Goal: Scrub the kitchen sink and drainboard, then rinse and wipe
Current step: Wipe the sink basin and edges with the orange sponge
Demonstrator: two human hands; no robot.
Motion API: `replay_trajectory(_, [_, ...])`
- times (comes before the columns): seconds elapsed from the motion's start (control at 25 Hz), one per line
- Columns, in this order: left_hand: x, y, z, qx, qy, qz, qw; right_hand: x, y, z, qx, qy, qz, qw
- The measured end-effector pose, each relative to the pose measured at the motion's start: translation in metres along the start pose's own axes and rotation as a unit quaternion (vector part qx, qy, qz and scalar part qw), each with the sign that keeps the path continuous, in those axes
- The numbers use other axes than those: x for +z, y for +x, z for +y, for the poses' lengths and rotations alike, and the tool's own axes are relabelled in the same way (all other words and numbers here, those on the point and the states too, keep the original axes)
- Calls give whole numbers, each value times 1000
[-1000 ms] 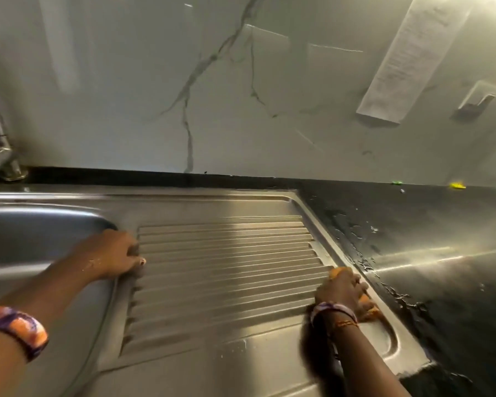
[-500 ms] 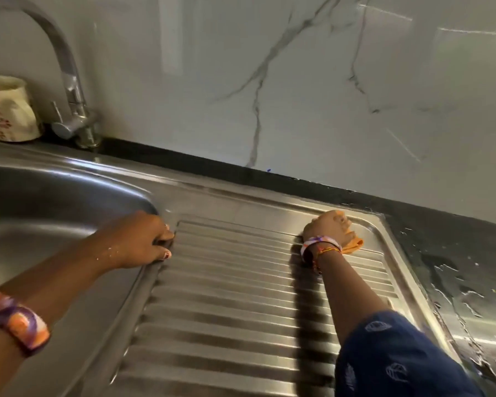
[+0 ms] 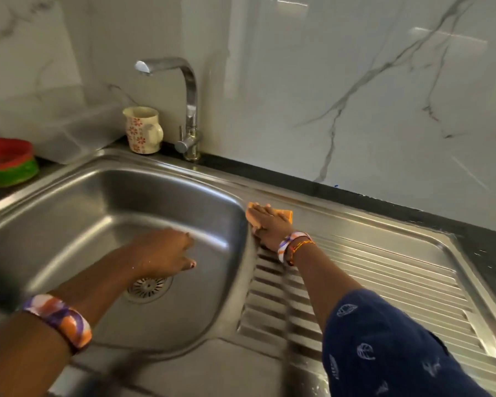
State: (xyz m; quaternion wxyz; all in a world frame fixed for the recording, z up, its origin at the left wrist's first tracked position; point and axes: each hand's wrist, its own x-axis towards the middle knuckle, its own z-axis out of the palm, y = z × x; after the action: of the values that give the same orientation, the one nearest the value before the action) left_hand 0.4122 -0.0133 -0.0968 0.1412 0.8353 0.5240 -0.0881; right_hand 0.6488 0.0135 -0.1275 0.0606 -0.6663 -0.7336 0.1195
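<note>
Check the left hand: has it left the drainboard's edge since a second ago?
Yes. The left hand has come off the ribbed drainboard edge and now reaches over the sink basin, above the drain strainer, holding nothing.

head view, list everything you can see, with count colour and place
sink: 1, steel, left
drain strainer: 1, steel, basin floor
drainboard: 1, ribbed steel, right
tap: 1, chrome, behind basin
mug: 1, cream with red flowers, beside tap
baskets: 2, red on green, far left
cloth: 1, orange, drainboard's back-left corner
left hand: over basin, holds nothing
right hand: flat on cloth
</note>
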Motion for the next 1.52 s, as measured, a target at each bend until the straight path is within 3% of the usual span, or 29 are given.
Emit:
replay_trajectory(0.28, [-3, -67, -83, 7, 50, -93, 994, 31, -86, -89, 12, 18, 29, 999])
replay_trajectory(0.44, [2, -93, -103, 57, 72, -114, 989, 47, -130, -125, 76, 99, -21, 992])
replay_trajectory(0.6, [4, -118, -116, 87, 90, -131, 983, 43, -173, -162, 124, 229, -95, 961])
replay_trajectory(0.68, [5, -126, -124, 86, 82, -129, 984, 37, -190, -176, 133, 365, -93, 917])
replay_trajectory(0.72, [5, -129, -127, 88, 79, -126, 985, 34, -198, -181, 137, 459, -66, 875])
replay_trajectory(0.8, [7, -131, -131, 93, 79, -125, 985, 20, -211, -187, 158, 603, 40, 781])
replay_trajectory(0.84, [8, -132, -133, 94, 79, -125, 985, 11, -218, -186, 158, 608, 86, 773])
replay_trajectory(0.92, [9, -134, -134, 96, 72, -125, 985, -3, -236, -187, 150, 510, 93, 842])
replay_trajectory(1.0, [11, -135, -136, 102, 57, -119, 986, 1, -250, -195, 149, 324, -24, 934])
replay_trajectory(1.08, [12, -136, -137, 106, 51, -117, 986, 19, -254, -201, 160, 138, -127, 969])
replay_trajectory(1.36, [12, -143, -135, 104, 64, -98, 988, 44, -206, -233, 255, -17, 5, 967])
replay_trajectory(1.52, [18, -152, -143, 82, 63, -77, 992, 61, -175, -242, 345, -6, 50, 937])
